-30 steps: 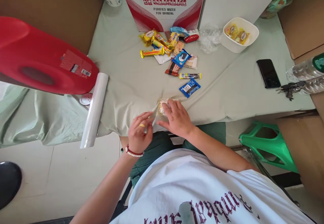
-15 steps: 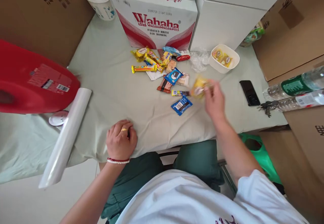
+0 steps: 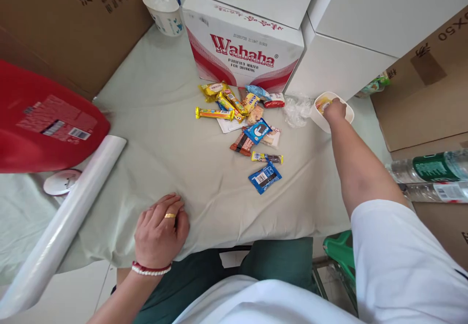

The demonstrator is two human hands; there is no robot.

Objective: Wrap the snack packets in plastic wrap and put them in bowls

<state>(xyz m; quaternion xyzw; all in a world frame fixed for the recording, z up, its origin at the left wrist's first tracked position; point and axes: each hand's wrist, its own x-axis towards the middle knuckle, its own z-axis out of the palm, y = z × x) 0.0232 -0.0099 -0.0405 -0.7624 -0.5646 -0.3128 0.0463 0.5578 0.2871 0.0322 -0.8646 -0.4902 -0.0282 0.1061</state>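
Observation:
My right hand (image 3: 335,109) reaches into the white bowl (image 3: 349,117) at the back right of the table. Its fingers curl down onto a yellow snack packet (image 3: 323,103) inside the bowl. My left hand (image 3: 161,232) lies palm down on the pale green cloth (image 3: 161,138) near the front edge, holding nothing, with a gold ring on one finger. A pile of wrapped snacks (image 3: 237,111) sits mid-table in front of the Wahaha box (image 3: 248,50). A blue packet (image 3: 265,177) lies nearest to me.
A red plastic container (image 3: 44,119) and a roll of clear film (image 3: 62,226) lie at the left. A paper cup (image 3: 164,11) stands at the back. White boxes (image 3: 347,65), cardboard boxes and water bottles (image 3: 431,170) line the right. A green stool (image 3: 340,253) sits under the table.
My right hand picked up a yellow packet from the front edge, carried it right and back, and now sits in the white bowl. My left hand stays on the cloth.

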